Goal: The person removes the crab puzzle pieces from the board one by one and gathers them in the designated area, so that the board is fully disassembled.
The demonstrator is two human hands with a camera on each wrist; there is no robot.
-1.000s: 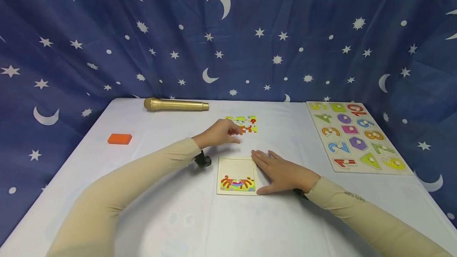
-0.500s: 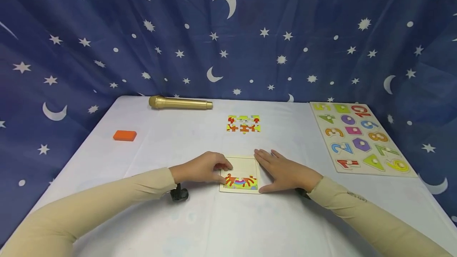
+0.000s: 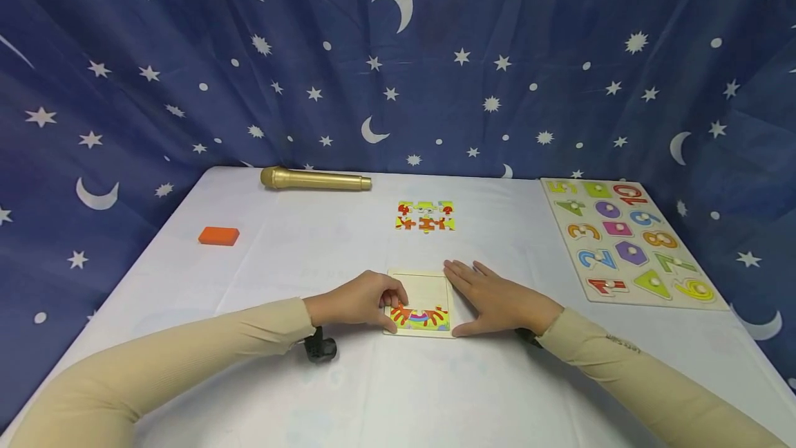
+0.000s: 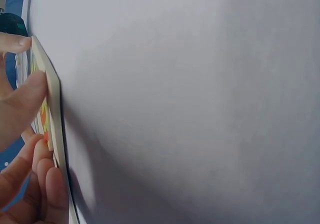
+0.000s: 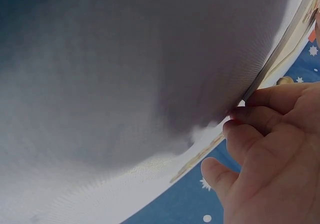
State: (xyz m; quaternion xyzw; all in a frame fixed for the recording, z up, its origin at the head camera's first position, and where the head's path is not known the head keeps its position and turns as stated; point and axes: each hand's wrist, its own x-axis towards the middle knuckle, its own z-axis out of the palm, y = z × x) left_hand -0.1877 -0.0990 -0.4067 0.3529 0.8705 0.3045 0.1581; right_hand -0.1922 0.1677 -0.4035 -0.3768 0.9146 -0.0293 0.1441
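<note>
A small wooden puzzle tray (image 3: 419, 334) lies in front of me, its near row filled with red, yellow and rainbow pieces. At its left side my left hand (image 3: 361, 299) curls its fingers and thumb about the near-left puzzle piece (image 3: 401, 314); the fingers partly hide it. The left wrist view has the thumb and fingertips of my left hand (image 4: 27, 149) at the tray's edge. My right hand (image 3: 500, 303) rests spread along the tray's right edge, fingers extended. Several loose puzzle pieces (image 3: 425, 225) lie in two rows beyond the tray.
A gold microphone (image 3: 317, 180) lies along the table's back edge. To the left is an orange block (image 3: 218, 236). A wooden number and shape board (image 3: 593, 251) occupies the right side. A blue star-and-moon cloth (image 3: 435, 75) hangs behind the white table (image 3: 423, 393).
My left hand has come back from the loose pieces to the tray's left side, then shifted slightly at the near-left piece. The right hand has stayed at the right edge.
</note>
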